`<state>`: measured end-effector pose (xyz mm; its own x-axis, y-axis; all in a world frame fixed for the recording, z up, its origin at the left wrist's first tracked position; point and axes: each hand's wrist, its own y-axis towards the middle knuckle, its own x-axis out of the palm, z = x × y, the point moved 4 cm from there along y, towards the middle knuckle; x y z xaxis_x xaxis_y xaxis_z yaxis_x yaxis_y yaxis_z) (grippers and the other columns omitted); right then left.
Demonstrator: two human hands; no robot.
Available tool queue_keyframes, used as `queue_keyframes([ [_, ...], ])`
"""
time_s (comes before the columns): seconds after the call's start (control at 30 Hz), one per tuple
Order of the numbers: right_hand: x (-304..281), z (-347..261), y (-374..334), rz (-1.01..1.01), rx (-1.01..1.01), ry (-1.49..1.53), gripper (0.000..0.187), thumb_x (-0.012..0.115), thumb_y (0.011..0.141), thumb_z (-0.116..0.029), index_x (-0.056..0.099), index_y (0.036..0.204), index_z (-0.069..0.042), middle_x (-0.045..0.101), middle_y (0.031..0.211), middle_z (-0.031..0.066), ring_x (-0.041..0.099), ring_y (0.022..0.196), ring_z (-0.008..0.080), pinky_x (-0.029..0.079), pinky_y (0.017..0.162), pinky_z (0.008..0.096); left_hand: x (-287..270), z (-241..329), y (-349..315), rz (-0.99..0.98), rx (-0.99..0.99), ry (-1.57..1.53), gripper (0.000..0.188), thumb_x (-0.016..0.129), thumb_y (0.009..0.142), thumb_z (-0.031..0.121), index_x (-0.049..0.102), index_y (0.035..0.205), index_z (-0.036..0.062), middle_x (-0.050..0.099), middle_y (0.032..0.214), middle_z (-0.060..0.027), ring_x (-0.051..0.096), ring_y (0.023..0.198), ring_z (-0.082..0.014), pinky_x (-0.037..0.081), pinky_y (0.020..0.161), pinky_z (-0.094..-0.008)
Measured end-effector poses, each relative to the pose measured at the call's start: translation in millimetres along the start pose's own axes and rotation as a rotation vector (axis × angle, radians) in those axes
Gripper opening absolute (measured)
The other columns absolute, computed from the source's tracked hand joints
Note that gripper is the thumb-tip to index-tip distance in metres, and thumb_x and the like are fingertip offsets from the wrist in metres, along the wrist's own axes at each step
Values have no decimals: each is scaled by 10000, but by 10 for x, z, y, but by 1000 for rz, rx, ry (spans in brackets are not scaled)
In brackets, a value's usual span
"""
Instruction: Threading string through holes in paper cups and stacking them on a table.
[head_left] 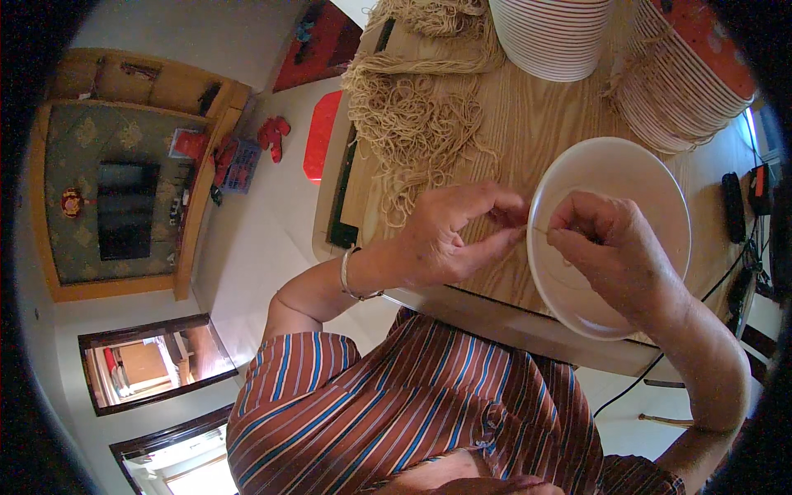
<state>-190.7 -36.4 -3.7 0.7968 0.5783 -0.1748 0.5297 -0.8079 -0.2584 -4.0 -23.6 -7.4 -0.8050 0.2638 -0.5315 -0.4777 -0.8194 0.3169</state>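
Note:
My left hand (pixel 462 235), a bracelet on its wrist, is closed with thumb and fingertips together at the left rim of a white plastic bowl (pixel 615 326). Over the bowl's inside, my right hand (pixel 615 247) pinches with thumb and forefinger. A short bit of thin beige string (pixel 539 230) spans the small gap between the two sets of fingertips. Beyond my left hand lies a loose, tangled heap of beige string (pixel 425 124) on the wooden table (pixel 536 115). My fingers hide most of the held string.
A stack of white ridged tubs (pixel 553 41) stands at the table's far side. Right of it, a leaning white stack (pixel 681 91) has beige strands along its edges. A black cord (pixel 631 386) and dark devices lie at the right. A red stool (pixel 322 136) stands past the left edge.

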Motion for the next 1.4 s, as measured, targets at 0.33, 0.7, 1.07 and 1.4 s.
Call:
queue_keyframes([
  [0.33,15,-17,39,26,-47,-27,72,603,824,-53,604,811,18,593,666,46,525,643,86,450,580,271,-7,10,20,4,18,23,256,727,782,36,616,1012,21,672,897,-99,680,792,-188,548,710,-284],
  [0.7,54,-43,42,11,-23,22,52,599,859,-51,585,834,-7,545,701,-35,470,663,25,389,577,206,-17,17,0,-55,-23,73,232,717,792,35,640,1011,28,677,933,-112,679,856,-211,535,750,-307],
  [1.07,66,-68,35,1,-33,43,61,585,854,-50,592,833,7,579,707,-2,498,671,50,421,592,232,8,80,25,-46,-27,135,197,705,798,41,630,980,47,666,877,-95,673,806,-226,532,709,-316],
  [1.4,95,-83,68,51,-140,6,91,581,840,-51,613,856,32,644,720,104,587,670,134,489,630,301,58,80,-43,5,-79,-23,168,635,814,-4,584,973,16,638,885,-91,660,806,-170,533,712,-286],
])
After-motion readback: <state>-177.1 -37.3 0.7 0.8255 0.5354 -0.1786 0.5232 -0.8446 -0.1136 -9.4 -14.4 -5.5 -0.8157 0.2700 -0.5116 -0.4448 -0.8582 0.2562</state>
